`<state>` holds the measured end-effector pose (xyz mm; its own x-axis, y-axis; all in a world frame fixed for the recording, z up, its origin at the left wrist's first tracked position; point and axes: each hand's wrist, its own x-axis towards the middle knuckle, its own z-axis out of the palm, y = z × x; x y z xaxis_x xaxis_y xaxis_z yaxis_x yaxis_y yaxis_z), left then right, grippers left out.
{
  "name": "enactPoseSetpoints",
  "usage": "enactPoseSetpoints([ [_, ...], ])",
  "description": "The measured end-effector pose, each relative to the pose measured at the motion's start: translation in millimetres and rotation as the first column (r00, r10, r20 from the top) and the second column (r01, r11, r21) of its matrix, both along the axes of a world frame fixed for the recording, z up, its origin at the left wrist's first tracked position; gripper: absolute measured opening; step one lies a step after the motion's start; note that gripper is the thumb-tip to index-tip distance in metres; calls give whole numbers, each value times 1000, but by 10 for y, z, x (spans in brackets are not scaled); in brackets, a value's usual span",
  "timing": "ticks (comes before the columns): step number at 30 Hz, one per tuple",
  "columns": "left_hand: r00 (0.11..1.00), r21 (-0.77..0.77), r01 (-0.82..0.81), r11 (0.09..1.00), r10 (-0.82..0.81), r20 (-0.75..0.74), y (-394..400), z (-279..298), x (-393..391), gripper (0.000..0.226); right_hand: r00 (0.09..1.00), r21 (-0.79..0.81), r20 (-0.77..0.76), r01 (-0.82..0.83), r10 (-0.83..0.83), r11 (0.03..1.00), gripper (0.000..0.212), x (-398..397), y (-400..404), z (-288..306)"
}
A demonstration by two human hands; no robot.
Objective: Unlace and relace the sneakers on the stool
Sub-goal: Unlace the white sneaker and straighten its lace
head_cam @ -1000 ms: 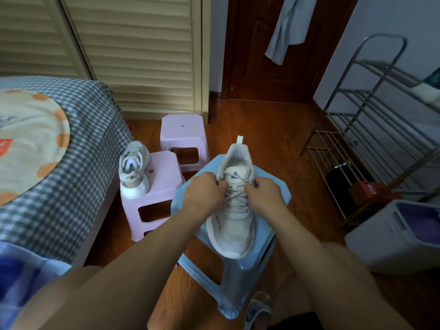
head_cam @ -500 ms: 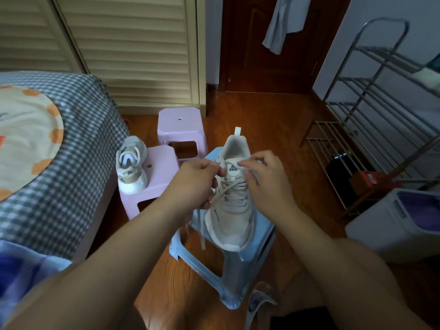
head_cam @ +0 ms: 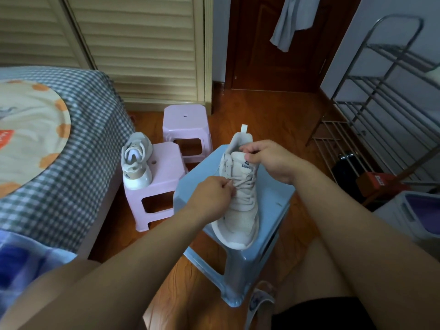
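A pale beige sneaker (head_cam: 240,217) lies on the blue stool (head_cam: 276,206), toe towards me. My left hand (head_cam: 212,198) pinches a lace (head_cam: 245,186) at the left side of the eyelets, mid-shoe. My right hand (head_cam: 273,160) grips the top of the tongue (head_cam: 240,160) near the collar, thumb across it. The second sneaker (head_cam: 135,160) stands on a pink stool (head_cam: 164,184) to the left, heel towards me.
Another pink stool (head_cam: 185,122) stands behind the first. The bed (head_cam: 71,129) with a checked cover is at the left, a metal shoe rack (head_cam: 381,110) at the right, and a white bin (head_cam: 414,215) near my right arm. My knees flank the blue stool.
My left hand has dropped from the top of the tongue to the laces at mid-shoe. My right hand has moved up onto the tongue.
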<state>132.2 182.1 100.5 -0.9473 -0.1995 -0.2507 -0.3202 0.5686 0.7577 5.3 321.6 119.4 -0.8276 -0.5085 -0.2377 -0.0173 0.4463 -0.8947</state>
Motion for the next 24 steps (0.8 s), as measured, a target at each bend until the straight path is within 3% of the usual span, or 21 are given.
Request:
enactPoseSetpoints([
  [3, 999, 16, -3, 1000, 3, 42, 27, 11, 4, 33, 993, -148, 20, 117, -115, 982, 17, 46, 16, -106],
  [5, 999, 50, -42, 998, 40, 28, 42, 38, 31, 31, 963, -111, -155, 204, -220, 973, 18, 83, 42, -112],
  [7, 988, 261, -140, 955, 152, -27, 79, 149, 76, 27, 905, -86, -308, 281, -294, 956, 22, 222, 95, -45],
  [8, 977, 419, -170, 892, 209, -48, 103, 232, 104, 25, 904, -107, -309, 277, -296, 955, 23, 349, 119, 11],
  [10, 970, 654, -78, 752, 209, -125, 158, 396, 169, 29, 969, -192, -164, 152, -184, 970, 23, 670, 153, 113],
  [12, 963, 740, 44, 671, 169, -211, 200, 497, 211, 33, 1000, -349, 15, 28, -24, 937, 27, 988, 120, 181],
  [15, 964, 773, 136, 620, 98, -249, 242, 562, 199, 33, 977, -569, 213, 104, 25, 816, 25, 1121, 118, 333],
  [17, 962, 735, 186, 652, 32, -271, 220, 570, 160, 33, 959, -515, 282, 185, -39, 837, 22, 992, 246, 394],
  [18, 960, 681, 182, 709, 23, -280, 204, 573, 140, 32, 966, -333, 203, 220, -158, 917, 24, 876, 363, 428],
  [19, 963, 624, 125, 771, 57, -264, 174, 558, 123, 32, 958, -41, 14, 285, -285, 958, 25, 780, 477, 470],
  [20, 967, 575, 17, 818, 133, -217, 130, 525, 100, 30, 883, 225, -265, 447, -387, 866, 25, 678, 638, 495],
  [21, 966, 551, -103, 828, 216, -144, 92, 504, 84, 28, 728, 342, -544, 646, -417, 682, 27, 609, 825, 547],
  [22, 960, 523, -193, 830, 269, -73, 50, 440, 60, 26, 576, 301, -686, 781, -444, 548, 30, 590, 976, 624],
  [24, 958, 407, -247, 879, 284, -32, -7, 316, 6, 27, 438, 202, -768, 858, -467, 473, 29, 535, 1161, 736],
])
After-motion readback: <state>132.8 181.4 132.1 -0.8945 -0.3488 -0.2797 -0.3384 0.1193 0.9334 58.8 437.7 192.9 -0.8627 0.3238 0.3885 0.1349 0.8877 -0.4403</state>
